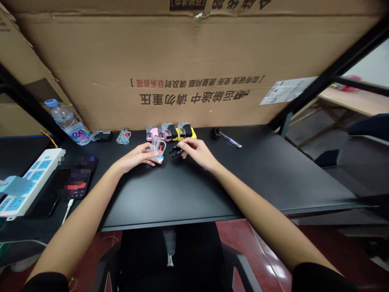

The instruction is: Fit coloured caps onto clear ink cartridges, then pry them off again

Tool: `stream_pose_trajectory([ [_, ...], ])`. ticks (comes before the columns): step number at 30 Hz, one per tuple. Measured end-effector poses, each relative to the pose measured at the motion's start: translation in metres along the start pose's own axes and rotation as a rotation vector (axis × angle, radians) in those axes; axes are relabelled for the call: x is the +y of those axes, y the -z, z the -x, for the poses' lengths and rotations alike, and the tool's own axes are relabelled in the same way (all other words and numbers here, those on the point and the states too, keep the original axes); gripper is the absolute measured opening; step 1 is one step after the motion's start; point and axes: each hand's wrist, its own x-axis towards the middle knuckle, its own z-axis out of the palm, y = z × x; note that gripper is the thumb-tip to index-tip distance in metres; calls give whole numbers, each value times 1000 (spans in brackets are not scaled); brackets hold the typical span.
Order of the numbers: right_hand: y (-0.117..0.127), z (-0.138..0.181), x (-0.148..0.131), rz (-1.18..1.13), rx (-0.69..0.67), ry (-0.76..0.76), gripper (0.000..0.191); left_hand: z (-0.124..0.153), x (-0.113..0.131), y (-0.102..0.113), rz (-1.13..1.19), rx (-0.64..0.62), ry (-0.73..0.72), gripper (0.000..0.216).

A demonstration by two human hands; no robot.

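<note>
My left hand [140,157] grips a small clear plastic case [157,147] with a loop at its side and red and blue bits inside. The case is tilted up above the black table. Close by on the right, my right hand [196,153] pinches a black pronged plastic piece [175,151] whose exact kind I cannot make out. A small gap separates the piece from the clear case. Behind my hands stand several similar clear cases, with a pink one [154,132], a black one [172,132] and a yellow one [182,134] among them.
Left on the black table [170,198] are another clear case [123,136], a black-and-clear case [102,136], a water bottle [69,123], phones [82,174] and a power strip [36,174]. A pen-like tool [231,140] lies right. Cardboard [182,52] walls off the back.
</note>
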Motion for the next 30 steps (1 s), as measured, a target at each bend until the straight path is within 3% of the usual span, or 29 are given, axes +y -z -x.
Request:
stream_pose_trajectory([
  [6,-3,5,2,57,-17,-58,64,0,2,-15,-85,-27,-37,48],
  [13,-6,6,-2,56,-8,-52,61,-5,-6,-22,53,-39,32,55],
  [24,-10,3,1,-174,-121,-159,53,-8,-11,-25,81,-5,-10,53],
  [30,-19,4,7,-301,-138,-136,55,-11,-14,-28,49,37,-54,52],
])
